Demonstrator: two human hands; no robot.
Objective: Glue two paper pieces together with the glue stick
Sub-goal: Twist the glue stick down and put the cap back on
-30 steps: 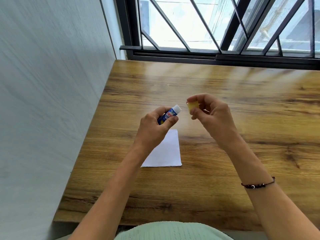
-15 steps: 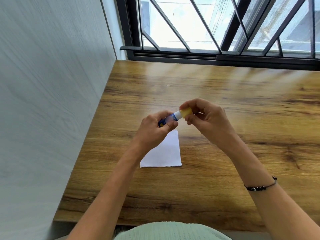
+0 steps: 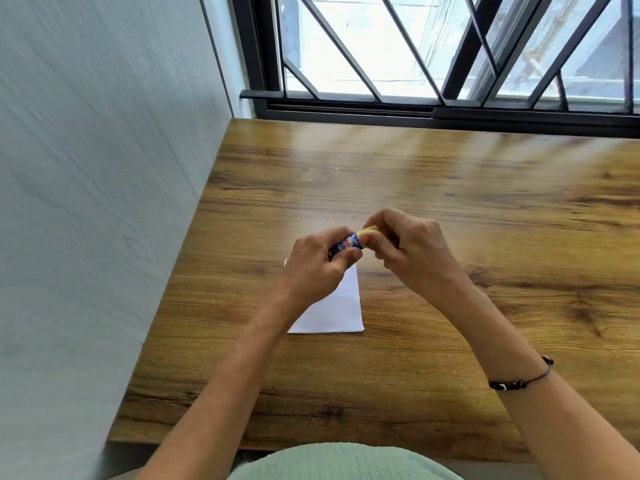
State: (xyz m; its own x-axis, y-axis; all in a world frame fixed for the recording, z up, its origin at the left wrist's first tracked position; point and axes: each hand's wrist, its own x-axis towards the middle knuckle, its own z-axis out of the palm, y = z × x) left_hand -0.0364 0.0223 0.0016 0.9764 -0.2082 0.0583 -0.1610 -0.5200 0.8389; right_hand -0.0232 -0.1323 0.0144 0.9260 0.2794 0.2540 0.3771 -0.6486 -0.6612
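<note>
Glue stick sits above the white paper on the wooden table, barrel clamped in left hand, yellow cap pinched by right hand. Risk, as I judge it: cap goes on skewed, glue smears. Only one sheet visible, so a second piece may be hidden or stacked; can't tell.

Left hand hides upper part of paper; glue stick label partly covered; desk cut off right.
</note>
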